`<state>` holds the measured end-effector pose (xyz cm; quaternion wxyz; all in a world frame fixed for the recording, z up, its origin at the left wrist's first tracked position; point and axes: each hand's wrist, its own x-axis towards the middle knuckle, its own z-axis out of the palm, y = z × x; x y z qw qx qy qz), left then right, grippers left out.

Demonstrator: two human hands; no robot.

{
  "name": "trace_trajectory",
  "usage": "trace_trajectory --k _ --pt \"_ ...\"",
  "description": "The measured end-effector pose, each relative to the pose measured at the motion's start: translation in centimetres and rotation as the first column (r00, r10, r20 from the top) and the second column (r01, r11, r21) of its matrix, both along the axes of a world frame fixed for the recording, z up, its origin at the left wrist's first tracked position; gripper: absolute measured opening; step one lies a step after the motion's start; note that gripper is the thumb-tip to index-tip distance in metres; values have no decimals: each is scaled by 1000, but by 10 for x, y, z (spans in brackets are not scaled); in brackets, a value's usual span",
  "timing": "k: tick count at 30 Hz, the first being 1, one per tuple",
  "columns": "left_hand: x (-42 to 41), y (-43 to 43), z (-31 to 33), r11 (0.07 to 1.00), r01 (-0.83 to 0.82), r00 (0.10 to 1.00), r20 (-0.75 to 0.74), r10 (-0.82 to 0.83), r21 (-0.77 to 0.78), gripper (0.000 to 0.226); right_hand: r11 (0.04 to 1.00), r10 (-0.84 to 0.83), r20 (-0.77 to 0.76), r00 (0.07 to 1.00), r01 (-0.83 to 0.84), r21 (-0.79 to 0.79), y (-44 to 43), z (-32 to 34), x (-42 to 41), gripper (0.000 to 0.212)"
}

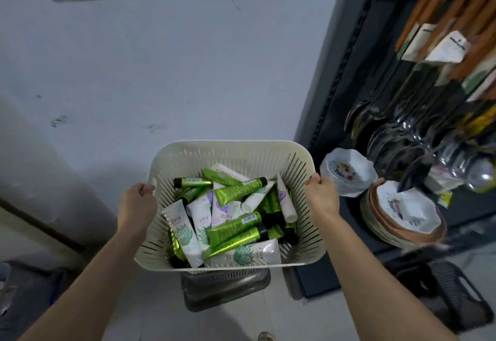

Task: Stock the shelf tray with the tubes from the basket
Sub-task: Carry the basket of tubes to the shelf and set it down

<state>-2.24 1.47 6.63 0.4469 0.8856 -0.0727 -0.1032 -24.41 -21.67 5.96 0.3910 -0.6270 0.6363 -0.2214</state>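
Fingers [146, 188]: both sets are curled over the rim, so each hand is gripping the basket and nothing's loose
Left hand [137, 204]: clamped on the left rim, can't see the thumb properly from here
Right hand [322, 194]: same deal on the right rim, just beside the plates [347, 171]
Basket [228, 145]: cream slotted plastic, held up in front of the wall with a metal stool-ish thing [225, 289] below it
Tubes [233, 222]: all in the basket in a jumbled heap, green ones with black caps mixed with white ones, none out yet
Tray: can't spot it in this view, my guess is it's somewhere on the dark shelf [335, 72] to the right
Handling: tubes look light and squishy with glossy skins, so probably a bit slippery. I'd pinch one mid-body or at the cap end, not the flat crimp
Basket feel: load looks modest, but the thin walls may flex, so two hands on opposite rims seems right
Watch out: plates look breakable and sit right by the right hand, so I'd swing the basket wide of them
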Motion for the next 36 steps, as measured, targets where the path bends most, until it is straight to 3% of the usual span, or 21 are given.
trace_trajectory --k 9,14,21,23,31,36 --pt "-66 22 -23 965 259 963 -69 -260 -29 23 946 -280 -85 956 290 147 83 -18 -123 46" --pt "-128 17 -36 935 354 922 -171 -347 8 27 901 -394 -119 912 408 145 117 -29 -203 48" --pt "-235 -4 -50 826 563 814 -169 -556 -6 32 814 -551 -139 823 567 127 155 -35 -329 47" --pt "-269 -13 -50 807 590 793 -179 -583 -11 38 797 -577 -140 805 592 119 162 -34 -367 46" --pt "-396 -56 -54 714 700 693 -239 -680 -5 27 714 -684 -116 720 694 93 184 -23 -505 41" --pt "-465 -94 -50 632 775 610 -252 -751 -8 29 620 -771 -84 632 774 131 182 -30 -579 37"
